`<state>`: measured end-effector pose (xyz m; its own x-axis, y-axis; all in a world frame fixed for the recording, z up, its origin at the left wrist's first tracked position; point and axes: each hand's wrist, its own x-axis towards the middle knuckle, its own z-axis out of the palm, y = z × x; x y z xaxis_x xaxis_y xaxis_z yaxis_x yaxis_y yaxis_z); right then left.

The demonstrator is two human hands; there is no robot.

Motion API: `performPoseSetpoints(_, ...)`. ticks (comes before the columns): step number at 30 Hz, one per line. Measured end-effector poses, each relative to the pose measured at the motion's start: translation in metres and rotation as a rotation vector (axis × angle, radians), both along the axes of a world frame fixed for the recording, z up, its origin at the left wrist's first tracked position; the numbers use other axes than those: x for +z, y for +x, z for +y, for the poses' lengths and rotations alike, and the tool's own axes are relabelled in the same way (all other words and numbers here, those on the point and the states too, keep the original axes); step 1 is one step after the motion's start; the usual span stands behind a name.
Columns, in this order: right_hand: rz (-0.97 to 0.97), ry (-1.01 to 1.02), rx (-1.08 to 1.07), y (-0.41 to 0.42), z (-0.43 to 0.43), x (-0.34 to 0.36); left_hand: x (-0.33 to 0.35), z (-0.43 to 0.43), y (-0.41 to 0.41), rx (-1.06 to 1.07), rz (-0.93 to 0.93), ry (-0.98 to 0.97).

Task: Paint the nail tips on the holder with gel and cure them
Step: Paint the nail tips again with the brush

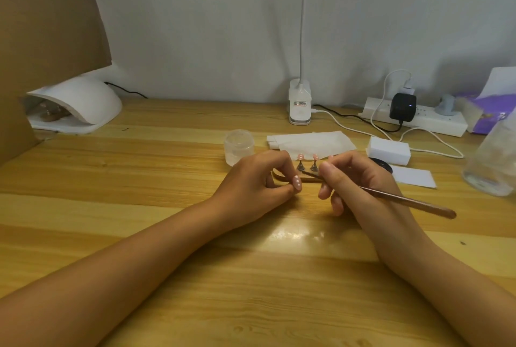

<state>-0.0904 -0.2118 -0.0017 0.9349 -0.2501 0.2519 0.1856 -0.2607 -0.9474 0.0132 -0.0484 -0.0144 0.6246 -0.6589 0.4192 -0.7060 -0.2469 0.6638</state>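
Observation:
A brown holder (280,177) lies at the table's middle with small metal stands (300,165) on it, each carrying a pink nail tip (301,156). My left hand (255,179) pinches one pink nail tip with white dots (381,184) in front of the holder. My right hand (363,179) grips a thin brown brush (405,201), whose bristle end points left toward that tip. A black gel pot (386,165) is partly hidden behind my right hand. The white curing lamp (81,104) stands far left with things inside.
A clear plastic jar (239,146) and white wipes (310,142) lie behind the holder. A white block (388,150), white card (414,177), power strip (418,117) with cables, clip lamp base (300,105), tissue box (491,112) and clear bottle (494,159) fill the right. Cardboard (47,25) stands left.

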Motion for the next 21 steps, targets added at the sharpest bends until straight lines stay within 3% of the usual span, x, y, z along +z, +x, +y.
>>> performPoseSetpoints(21, 0.045, -0.092, 0.096, 0.0005, -0.0020, -0.0032, -0.0010, -0.0006, 0.0008, 0.009, -0.016, -0.012)
